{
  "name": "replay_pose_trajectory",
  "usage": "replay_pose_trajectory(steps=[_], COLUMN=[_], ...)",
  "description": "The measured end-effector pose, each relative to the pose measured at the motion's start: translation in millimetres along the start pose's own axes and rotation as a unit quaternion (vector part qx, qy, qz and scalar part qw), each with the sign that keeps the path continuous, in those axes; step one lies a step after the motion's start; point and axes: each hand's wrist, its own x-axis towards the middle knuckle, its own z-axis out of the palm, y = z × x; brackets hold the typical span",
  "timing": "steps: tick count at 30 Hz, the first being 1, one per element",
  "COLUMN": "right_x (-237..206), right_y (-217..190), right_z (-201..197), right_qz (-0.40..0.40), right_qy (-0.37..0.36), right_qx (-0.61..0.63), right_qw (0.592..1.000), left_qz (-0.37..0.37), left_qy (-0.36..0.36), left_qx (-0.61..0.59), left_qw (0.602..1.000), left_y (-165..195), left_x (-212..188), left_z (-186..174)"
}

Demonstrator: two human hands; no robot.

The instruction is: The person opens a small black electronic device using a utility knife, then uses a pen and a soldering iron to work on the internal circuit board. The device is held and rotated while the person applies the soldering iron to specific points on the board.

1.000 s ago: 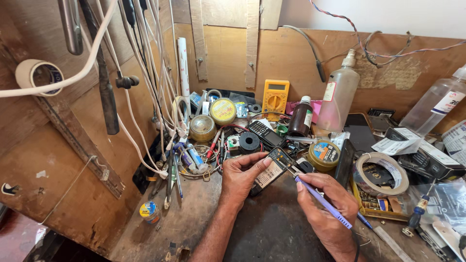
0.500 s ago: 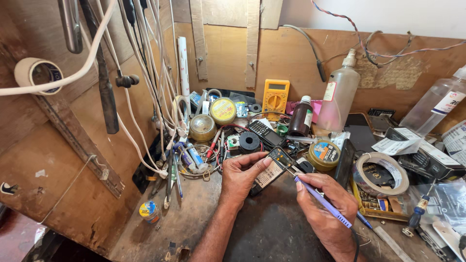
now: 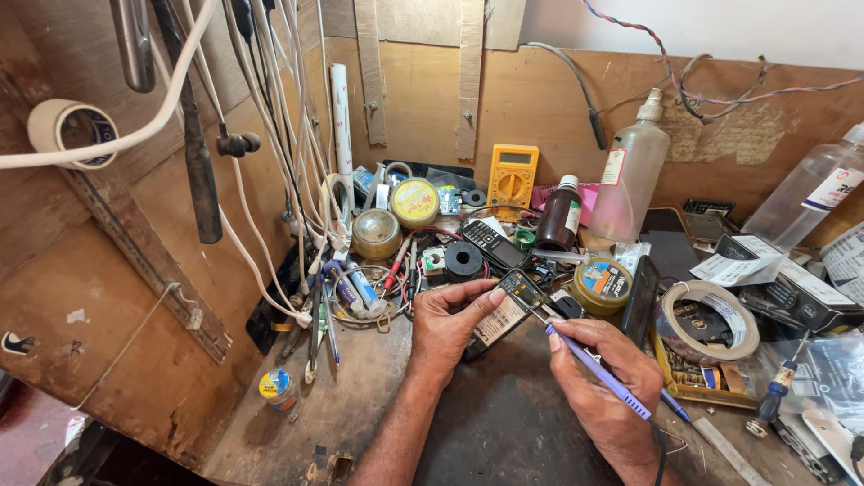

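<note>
The left hand was curled around a small opened phone, thumb pressed along its upper edge and fingers wrapped beneath, so the grip was closed tight on the device. The phone lay tilted across the middle of the workbench, its top end pointing toward one o'clock. The right hand sat at four o'clock from the phone, fingers pinched together on a purple-handled tool, held like a pen. The tool's metal tip touched the phone's upper end, just beside the left thumb.

At twelve o'clock from the phone stood a yellow multimeter against the back board. A dark brown bottle stood at one o'clock, with a tall cloudy spray bottle beside it. A round tin with a blue label rested just beyond the tool's tip at two o'clock. A roll of tape lay at three o'clock, well apart. White cables hung at ten o'clock.
</note>
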Motion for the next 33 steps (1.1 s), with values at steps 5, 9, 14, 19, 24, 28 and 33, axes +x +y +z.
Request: replay_pose_trajectory(steps=[5, 9, 14, 19, 24, 28, 33], right_x=[-0.3, -0.3, -0.5, -0.5, -0.7, -1.0, -2.2], right_y=[0.8, 0.8, 0.3, 1.0, 2.3, 2.8, 2.9], right_z=[-0.2, 0.1, 0.4, 1.0, -0.1, 0.6, -0.4], right_qz=[-0.001, -0.002, -0.006, -0.006, 0.011, 0.021, 0.01], right_qy=[0.001, 0.006, 0.004, 0.004, -0.001, 0.002, 0.016], right_qx=[-0.004, -0.006, -0.007, -0.004, -0.001, -0.002, -0.009], right_qw=[1.0, 1.0, 1.0, 1.0, 1.0, 1.0, 1.0], left_qz=[0.003, 0.003, 0.002, 0.002, 0.003, -0.004, -0.002], left_qy=[0.002, 0.004, 0.004, 0.002, 0.002, -0.003, 0.001], left_qx=[0.01, 0.011, 0.005, 0.004, 0.012, 0.003, 0.005], left_qw=[1.0, 1.0, 1.0, 1.0, 1.0, 1.0, 1.0], left_y=[0.1, -0.5, -1.5, -1.6, -1.9, -1.9, -2.1], left_x=[0.5, 1.2, 0.7, 0.9, 0.6, 1.1, 1.3], left_z=[-0.2, 0.0, -0.2, -0.4, 0.1, 0.0, 0.0])
